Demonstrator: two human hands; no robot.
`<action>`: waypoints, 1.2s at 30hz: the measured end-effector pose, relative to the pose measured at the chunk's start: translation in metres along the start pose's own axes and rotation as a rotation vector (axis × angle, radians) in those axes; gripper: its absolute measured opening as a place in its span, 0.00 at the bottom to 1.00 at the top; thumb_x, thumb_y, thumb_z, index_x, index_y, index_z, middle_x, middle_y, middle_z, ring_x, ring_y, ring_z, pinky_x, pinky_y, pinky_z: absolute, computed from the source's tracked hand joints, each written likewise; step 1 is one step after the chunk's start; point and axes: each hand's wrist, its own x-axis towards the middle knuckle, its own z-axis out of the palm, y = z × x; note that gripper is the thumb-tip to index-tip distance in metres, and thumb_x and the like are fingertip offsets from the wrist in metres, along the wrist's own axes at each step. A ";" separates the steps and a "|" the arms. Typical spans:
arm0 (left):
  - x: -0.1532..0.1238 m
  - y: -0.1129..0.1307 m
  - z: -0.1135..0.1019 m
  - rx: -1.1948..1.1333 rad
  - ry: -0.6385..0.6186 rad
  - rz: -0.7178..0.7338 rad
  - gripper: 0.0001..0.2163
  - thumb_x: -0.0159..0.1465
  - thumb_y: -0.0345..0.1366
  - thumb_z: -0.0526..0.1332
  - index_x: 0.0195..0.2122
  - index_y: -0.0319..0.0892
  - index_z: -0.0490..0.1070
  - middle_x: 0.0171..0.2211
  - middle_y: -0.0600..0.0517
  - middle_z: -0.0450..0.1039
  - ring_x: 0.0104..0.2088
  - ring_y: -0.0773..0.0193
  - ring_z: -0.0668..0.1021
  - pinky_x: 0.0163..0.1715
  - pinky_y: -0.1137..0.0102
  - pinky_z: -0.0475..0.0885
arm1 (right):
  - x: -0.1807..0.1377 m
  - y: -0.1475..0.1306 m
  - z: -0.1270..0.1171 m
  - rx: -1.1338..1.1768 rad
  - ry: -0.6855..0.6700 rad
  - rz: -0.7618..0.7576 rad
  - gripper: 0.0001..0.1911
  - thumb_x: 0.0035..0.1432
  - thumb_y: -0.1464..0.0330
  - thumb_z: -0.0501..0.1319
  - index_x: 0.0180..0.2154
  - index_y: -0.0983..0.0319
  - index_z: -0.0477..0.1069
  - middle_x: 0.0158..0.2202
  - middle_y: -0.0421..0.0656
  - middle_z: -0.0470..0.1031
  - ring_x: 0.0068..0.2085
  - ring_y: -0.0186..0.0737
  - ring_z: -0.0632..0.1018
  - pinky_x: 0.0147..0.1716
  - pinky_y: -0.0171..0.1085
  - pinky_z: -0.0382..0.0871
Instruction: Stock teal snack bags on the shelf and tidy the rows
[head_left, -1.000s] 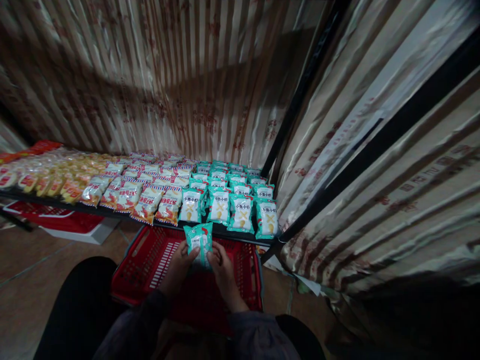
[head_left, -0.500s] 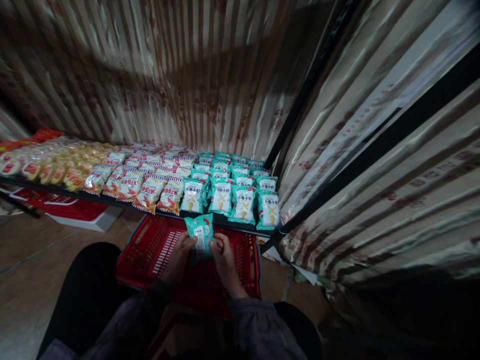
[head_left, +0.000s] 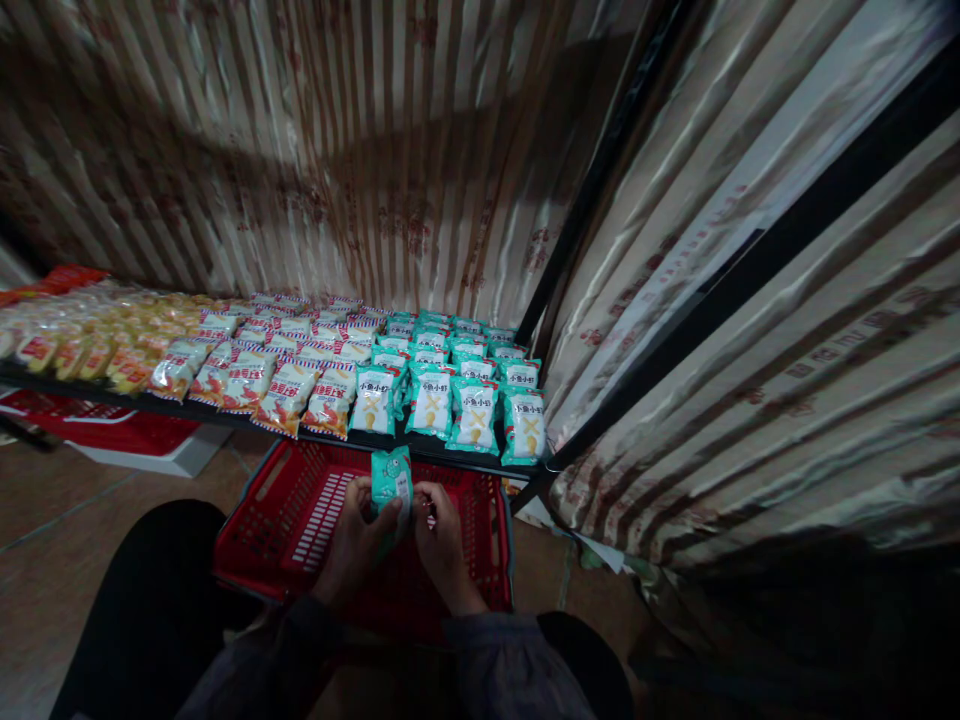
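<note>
A small teal snack bag [head_left: 391,474] is held up over the red basket [head_left: 259,560], its printed back partly toward me. My left hand [head_left: 361,530] grips the bag's left side, thumb across the front. At the bag's right edge, my right hand [head_left: 441,535] has its fingers curled in and pinched on the wrapper. Just beyond the hands, rows of matching teal snack bags [head_left: 474,412] stand on a black shelf [head_left: 360,440]. Left of them are red-and-white snack bags [head_left: 289,395].
Yellowish clear-wrapped snacks [head_left: 86,345] fill the shelf's left part. Below it sit another red basket [head_left: 142,432] and a white box [head_left: 180,455]. Black posts [head_left: 600,180] and a striped curtain [head_left: 420,130] close in the back and right. Tiled floor [head_left: 67,510] shows at left.
The bag has turned and looks narrower, showing its side more. My left thumb now lies further across it. The whole view has shifted slightly.
</note>
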 end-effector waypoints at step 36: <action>0.037 0.025 -0.001 0.050 0.046 -0.072 0.32 0.54 0.54 0.60 0.52 0.36 0.63 0.49 0.40 0.72 0.46 0.56 0.76 0.43 0.65 0.71 | 0.007 0.000 -0.006 0.729 -0.245 0.442 0.30 0.41 0.63 0.69 0.49 0.57 0.68 0.41 0.40 0.78 0.39 0.40 0.78 0.39 0.36 0.70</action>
